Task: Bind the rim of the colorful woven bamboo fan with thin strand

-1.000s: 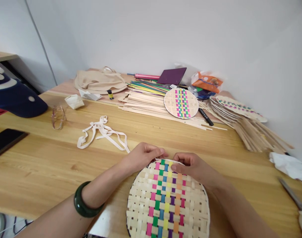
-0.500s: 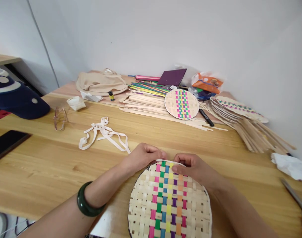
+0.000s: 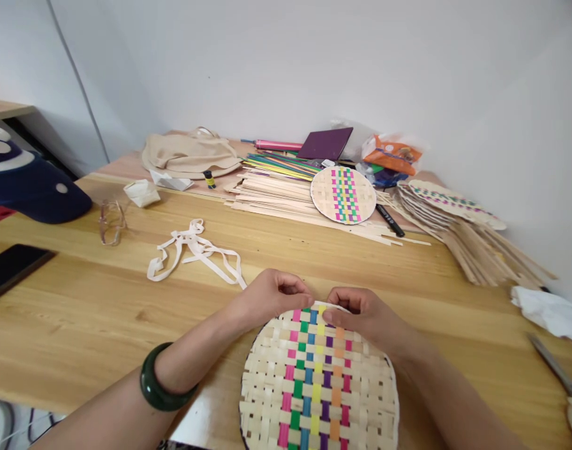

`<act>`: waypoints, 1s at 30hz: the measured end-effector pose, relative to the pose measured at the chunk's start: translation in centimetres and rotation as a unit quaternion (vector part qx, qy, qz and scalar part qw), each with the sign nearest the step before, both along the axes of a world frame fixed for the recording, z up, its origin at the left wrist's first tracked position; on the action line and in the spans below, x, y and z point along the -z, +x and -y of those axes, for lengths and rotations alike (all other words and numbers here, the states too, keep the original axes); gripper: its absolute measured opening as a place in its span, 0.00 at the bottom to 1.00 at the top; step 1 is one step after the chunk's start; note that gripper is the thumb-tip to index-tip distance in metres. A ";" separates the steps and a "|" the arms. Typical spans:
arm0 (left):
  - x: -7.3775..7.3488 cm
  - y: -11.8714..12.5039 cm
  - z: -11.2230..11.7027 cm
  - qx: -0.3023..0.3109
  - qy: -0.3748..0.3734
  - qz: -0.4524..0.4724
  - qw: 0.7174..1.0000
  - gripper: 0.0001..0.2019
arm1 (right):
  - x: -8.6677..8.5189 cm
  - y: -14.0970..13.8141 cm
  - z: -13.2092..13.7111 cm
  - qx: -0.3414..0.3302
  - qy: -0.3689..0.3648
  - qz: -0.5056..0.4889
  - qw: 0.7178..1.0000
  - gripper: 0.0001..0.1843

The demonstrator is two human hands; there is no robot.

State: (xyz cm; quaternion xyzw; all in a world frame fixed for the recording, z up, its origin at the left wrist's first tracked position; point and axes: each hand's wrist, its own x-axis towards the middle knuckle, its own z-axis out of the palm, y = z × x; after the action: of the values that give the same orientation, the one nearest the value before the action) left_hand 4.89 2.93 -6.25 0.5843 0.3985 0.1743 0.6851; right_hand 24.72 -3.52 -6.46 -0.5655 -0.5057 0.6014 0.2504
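Observation:
A round woven fan (image 3: 316,375) of pale strips, with pink, green, blue, yellow, purple and orange bands, is tilted up at the table's near edge. White ribbon (image 3: 324,304) edges its top and right side; the left edge shows a dark line. My left hand (image 3: 279,294) is closed at the upper left rim, thumb and fingers pinching the ribbon there. My right hand (image 3: 361,312) grips the top rim just to the right, thumb on the front face, other fingers behind. The ribbon's loose length (image 3: 201,250) trails in loops on the table, partly hidden by my left hand.
Scissors (image 3: 560,375) lie at the right edge near white tissue (image 3: 546,312). Behind are a finished fan (image 3: 343,195), stacked fans (image 3: 459,209), pale strips (image 3: 276,197) and a marker (image 3: 389,220). Glasses (image 3: 111,222), a phone (image 3: 16,272) and a blue cap (image 3: 42,187) are left.
My left hand has moved slightly right along the top rim, closer to my right hand, and its thumb now presses at the fan's edge. My right hand keeps its grip.

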 end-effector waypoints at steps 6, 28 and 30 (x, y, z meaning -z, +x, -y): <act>0.2 0.1 0.1 -0.001 -0.003 -0.008 1.000 0.12 | 0.0 0.0 0.0 0.008 -0.008 0.015 1.000 0.19; -0.4 0.1 0.3 -0.027 -0.062 0.002 0.998 0.19 | -0.3 0.0 0.0 0.017 -0.015 -0.006 1.000 0.18; -0.3 0.2 0.3 -0.032 -0.070 -0.003 0.997 0.17 | -0.3 0.0 0.0 0.017 -0.011 -0.005 1.000 0.18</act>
State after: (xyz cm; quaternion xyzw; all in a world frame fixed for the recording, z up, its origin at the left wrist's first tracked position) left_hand 5.04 2.59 -5.96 0.5221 0.4304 0.1664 0.7173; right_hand 24.69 -3.56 -6.15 -0.5737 -0.4887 0.6051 0.2568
